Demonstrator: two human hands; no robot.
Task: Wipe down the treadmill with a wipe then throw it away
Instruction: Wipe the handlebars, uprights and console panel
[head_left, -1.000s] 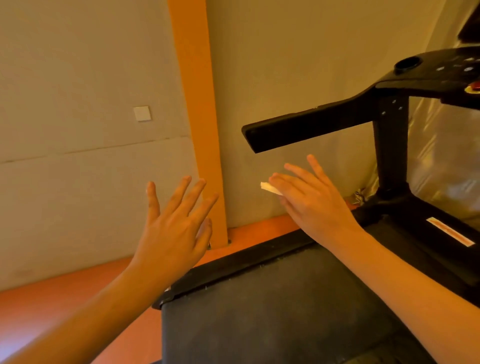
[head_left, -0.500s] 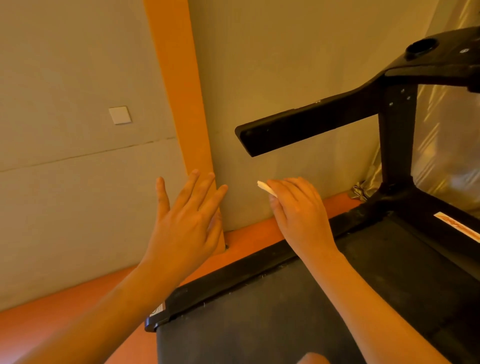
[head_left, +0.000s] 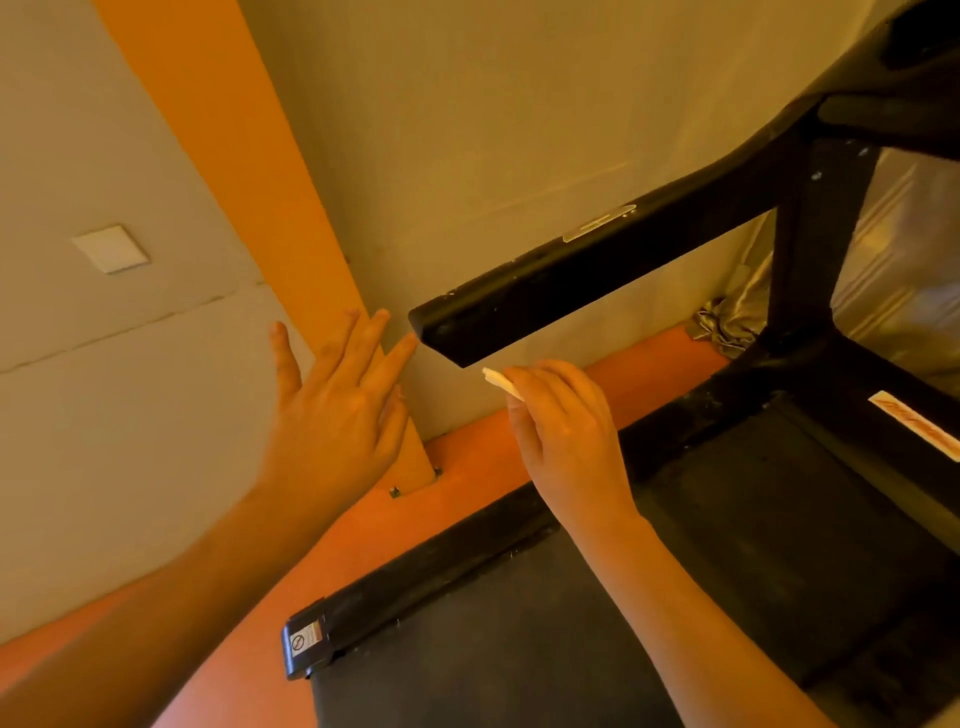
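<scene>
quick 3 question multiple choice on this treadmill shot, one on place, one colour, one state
1. Where is the wipe? A) on the belt B) in the right hand C) on the console
2. What colour is the floor? A) grey B) blue C) orange
3. How is the left hand? A) open, empty B) fisted C) gripping the handrail

1 B: its fingers pinch the white wipe.
2 C: orange beside the treadmill.
3 A: fingers spread straight, holding nothing.
</scene>
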